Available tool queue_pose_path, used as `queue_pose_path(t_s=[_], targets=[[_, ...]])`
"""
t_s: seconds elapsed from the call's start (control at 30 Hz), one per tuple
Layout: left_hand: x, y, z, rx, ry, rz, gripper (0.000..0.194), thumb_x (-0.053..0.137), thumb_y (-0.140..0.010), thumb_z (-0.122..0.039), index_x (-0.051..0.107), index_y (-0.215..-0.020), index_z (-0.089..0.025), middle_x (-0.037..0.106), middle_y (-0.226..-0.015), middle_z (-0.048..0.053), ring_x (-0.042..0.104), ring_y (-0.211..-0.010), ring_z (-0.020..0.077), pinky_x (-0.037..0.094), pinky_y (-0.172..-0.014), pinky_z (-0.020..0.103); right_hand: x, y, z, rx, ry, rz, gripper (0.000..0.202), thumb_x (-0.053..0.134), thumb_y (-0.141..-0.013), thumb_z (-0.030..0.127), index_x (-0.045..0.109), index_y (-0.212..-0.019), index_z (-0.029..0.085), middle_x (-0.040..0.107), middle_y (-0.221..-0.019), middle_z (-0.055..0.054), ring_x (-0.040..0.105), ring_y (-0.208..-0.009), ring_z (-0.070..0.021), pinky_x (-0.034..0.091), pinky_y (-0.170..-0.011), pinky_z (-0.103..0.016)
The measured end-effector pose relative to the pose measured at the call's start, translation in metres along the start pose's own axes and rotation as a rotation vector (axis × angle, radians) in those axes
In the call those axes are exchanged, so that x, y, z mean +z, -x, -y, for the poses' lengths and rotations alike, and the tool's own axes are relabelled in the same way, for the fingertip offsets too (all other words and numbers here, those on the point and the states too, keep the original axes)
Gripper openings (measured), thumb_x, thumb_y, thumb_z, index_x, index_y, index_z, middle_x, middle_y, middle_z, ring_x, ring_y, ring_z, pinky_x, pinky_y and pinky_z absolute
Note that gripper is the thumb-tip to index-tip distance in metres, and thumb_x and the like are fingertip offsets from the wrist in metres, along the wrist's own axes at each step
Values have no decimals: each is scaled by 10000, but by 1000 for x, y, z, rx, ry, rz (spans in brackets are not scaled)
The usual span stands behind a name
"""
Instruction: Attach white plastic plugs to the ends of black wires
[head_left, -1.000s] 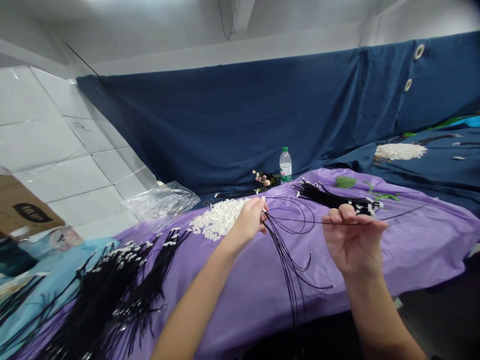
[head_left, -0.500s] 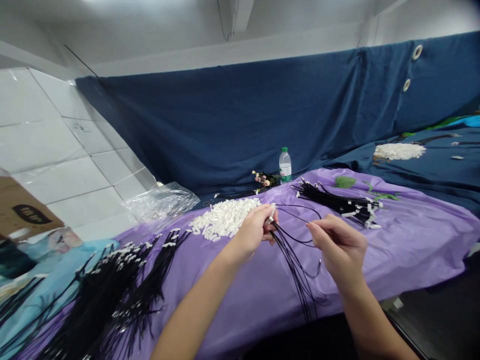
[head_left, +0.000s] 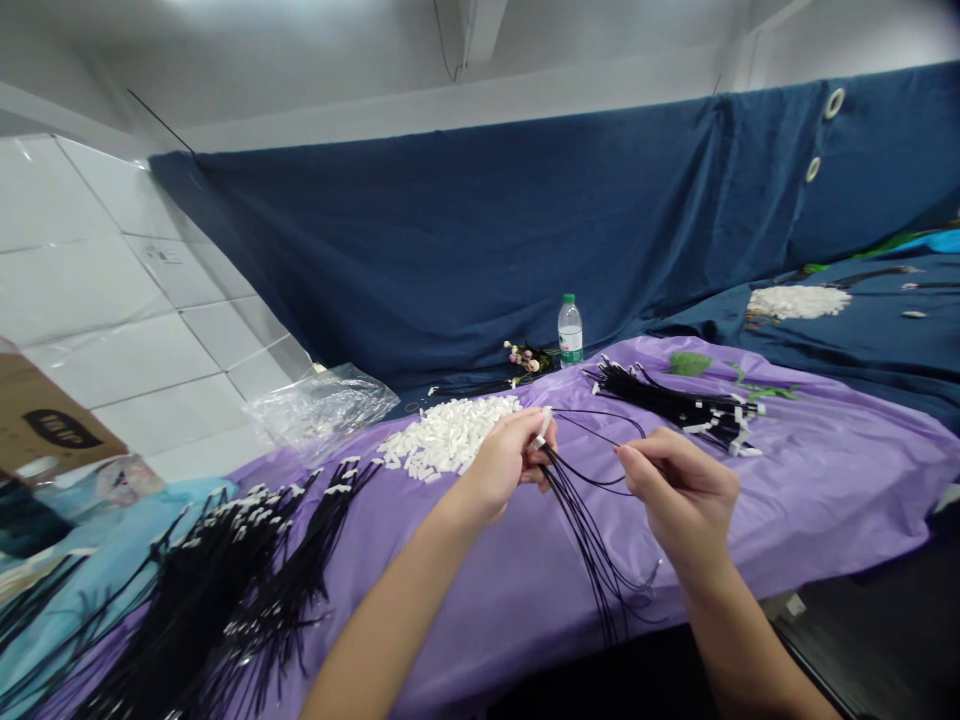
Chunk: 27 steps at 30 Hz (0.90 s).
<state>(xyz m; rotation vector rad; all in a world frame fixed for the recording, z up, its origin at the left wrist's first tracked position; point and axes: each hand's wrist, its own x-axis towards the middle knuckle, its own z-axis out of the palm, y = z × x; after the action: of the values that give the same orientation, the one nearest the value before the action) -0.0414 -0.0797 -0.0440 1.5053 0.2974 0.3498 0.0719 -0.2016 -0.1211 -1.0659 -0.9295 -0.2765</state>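
Note:
My left hand (head_left: 517, 450) is closed around the top of a small bundle of thin black cables (head_left: 581, 515), whose loose ends hang down over the purple cloth. A white connector (head_left: 544, 428) stands up between its thumb and fingers. To the right, my right hand (head_left: 682, 490) pinches the end of one black cable (head_left: 596, 417), which arcs between the two hands. Just behind my left hand lies a heap of small white connector pieces (head_left: 450, 435).
Piles of black cables with white ends lie at left (head_left: 225, 560) and back right (head_left: 675, 400) on the purple cloth (head_left: 847, 480). Behind stand a water bottle (head_left: 570, 335) and small artificial flowers (head_left: 529, 357). A clear plastic bag (head_left: 330, 405) and a cardboard box (head_left: 52, 415) are at left.
Both hands keep their grips almost in place; my right hand has shifted very slightly right. The hanging ends of the cables have swung a little downward and right.

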Motion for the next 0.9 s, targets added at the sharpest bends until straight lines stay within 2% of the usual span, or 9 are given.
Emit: queue_pose_path(t_s=[0.27, 0.4, 0.53, 0.6, 0.77, 0.9], targets=[[-2, -1, 3, 20, -56, 0, 250, 439, -845, -343, 449, -662, -173, 291, -562, -42, 292, -460, 78, 346, -465, 216, 1, 0, -1, 56, -55, -29, 119, 664, -824, 170, 652, -705, 168, 429, -550, 38, 371, -480, -71, 262, -454, -237], [1, 1, 2, 31, -145, -38, 280, 422, -873, -372, 453, -677, -175, 293, -573, -36, 299, -491, 87, 345, -494, 226, 4, 2, -3, 201, -141, -82, 125, 660, -835, 238, 661, -738, 159, 419, -537, 41, 365, -432, -64, 259, -410, -226], [3, 4, 3, 76, -207, -69, 292, 424, -893, -382, 452, -688, -175, 341, -611, -19, 344, -533, 98, 324, -504, 228, 5, 3, -3, 384, -300, -46, 199, 640, -857, 287, 634, -710, 153, 369, -488, 56, 308, -377, -53, 214, -364, -215], [4, 4, 4, 86, -222, -70, 290, 418, -900, -380, 454, -698, -176, 359, -632, -14, 364, -546, 101, 325, -511, 229, 5, 2, -2, 430, -356, -23, 215, 637, -862, 287, 618, -695, 154, 370, -490, 55, 298, -372, -47, 202, -359, -209], [2, 4, 4, 81, -242, -60, 299, 414, -905, -385, 459, -700, -173, 371, -644, -9, 364, -556, 101, 321, -514, 229, 1, 2, -4, 417, -326, 2, 214, 639, -856, 285, 610, -694, 148, 394, -524, 46, 323, -390, -47, 216, -372, -203], [2, 5, 3, 86, -260, -62, 296, 410, -907, -378, 462, -702, -171, 371, -640, -9, 366, -561, 103, 318, -516, 228, -1, 3, -8, 440, -312, 58, 241, 610, -863, 301, 568, -675, 156, 366, -497, 52, 287, -394, -52, 201, -370, -201]])
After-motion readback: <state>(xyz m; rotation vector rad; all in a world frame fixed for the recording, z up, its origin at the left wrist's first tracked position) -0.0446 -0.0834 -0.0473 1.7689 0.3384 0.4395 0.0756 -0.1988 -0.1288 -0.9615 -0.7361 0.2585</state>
